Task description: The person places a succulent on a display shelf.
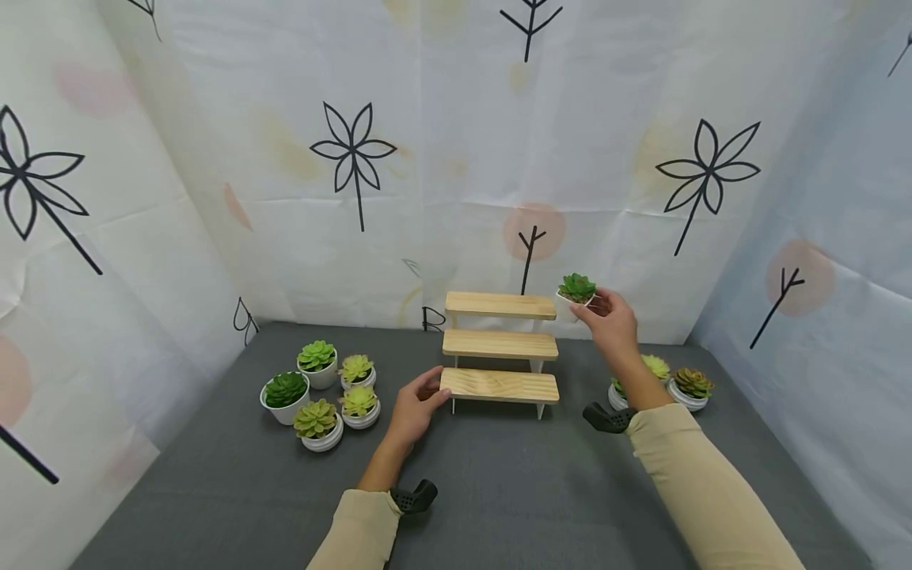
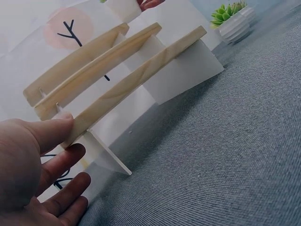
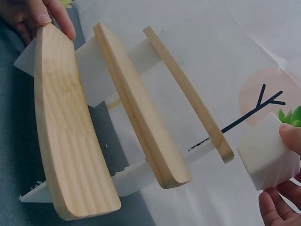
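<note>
Potted succulent point(image 1: 576, 288), tilted with rosette up-left, pinched by right hand point(image 1: 609, 323) beside top shelf point(image 1: 500, 305); left hand point(image 1: 416, 406), fingers relaxed, touches bottom shelf point(image 1: 500, 385).

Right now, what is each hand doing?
Left hand: open, fingertips on the left end of the bottom shelf.
Right hand: holding a small potted succulent beside the top shelf.

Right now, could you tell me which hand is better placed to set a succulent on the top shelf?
The right hand: it already holds the small potted succulent beside the top shelf's right end. The left hand steadies the bottom shelf.
</note>
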Demonstrator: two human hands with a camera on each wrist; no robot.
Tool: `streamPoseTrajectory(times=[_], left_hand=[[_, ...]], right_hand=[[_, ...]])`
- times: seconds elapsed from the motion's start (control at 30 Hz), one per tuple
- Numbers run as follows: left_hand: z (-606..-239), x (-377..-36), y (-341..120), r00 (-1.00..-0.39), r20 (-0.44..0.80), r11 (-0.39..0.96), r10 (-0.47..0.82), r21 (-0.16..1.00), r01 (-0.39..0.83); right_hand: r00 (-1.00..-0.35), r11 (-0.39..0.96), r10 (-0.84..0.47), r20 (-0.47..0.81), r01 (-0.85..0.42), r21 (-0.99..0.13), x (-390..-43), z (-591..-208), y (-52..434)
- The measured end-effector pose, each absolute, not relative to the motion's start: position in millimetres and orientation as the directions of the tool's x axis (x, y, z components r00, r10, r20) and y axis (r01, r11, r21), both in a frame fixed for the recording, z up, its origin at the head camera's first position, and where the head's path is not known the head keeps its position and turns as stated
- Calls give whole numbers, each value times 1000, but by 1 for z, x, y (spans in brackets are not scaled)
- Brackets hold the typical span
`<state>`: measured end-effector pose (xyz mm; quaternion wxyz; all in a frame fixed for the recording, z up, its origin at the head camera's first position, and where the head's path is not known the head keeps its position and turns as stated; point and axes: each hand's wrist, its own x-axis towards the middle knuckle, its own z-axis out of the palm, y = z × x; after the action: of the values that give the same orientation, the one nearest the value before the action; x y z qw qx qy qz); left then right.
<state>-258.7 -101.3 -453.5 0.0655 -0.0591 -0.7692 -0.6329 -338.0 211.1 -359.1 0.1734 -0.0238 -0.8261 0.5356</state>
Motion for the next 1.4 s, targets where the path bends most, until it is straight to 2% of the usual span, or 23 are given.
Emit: streamPoseTrajectory(times=[0.33, 0.67, 0.83, 1.07, 1.4], left_hand=[[-489, -283, -105, -987, 164, 180, -7, 971, 160], [-472, -273, -104, -983, 182, 181, 12, 967, 181], [-488, -282, -105, -984, 179, 192, -3, 966, 175], [-488, -283, -103, -986, 165, 186, 1, 969, 162], [-490, -282, -105, -986, 167, 178, -11, 970, 163]], right_hand=[[-942, 409, 220, 253, -146, -901, -348, -357, 196], [-954, 382, 191, 231, -145, -913, -358, -358, 189], [-962, 351, 166, 216, -147, -925, -362, -361, 189], [-951, 239, 202, 233, -183, -954, -365, -365, 185], [-943, 172, 198, 266, -233, -957, -369, -369, 174]])
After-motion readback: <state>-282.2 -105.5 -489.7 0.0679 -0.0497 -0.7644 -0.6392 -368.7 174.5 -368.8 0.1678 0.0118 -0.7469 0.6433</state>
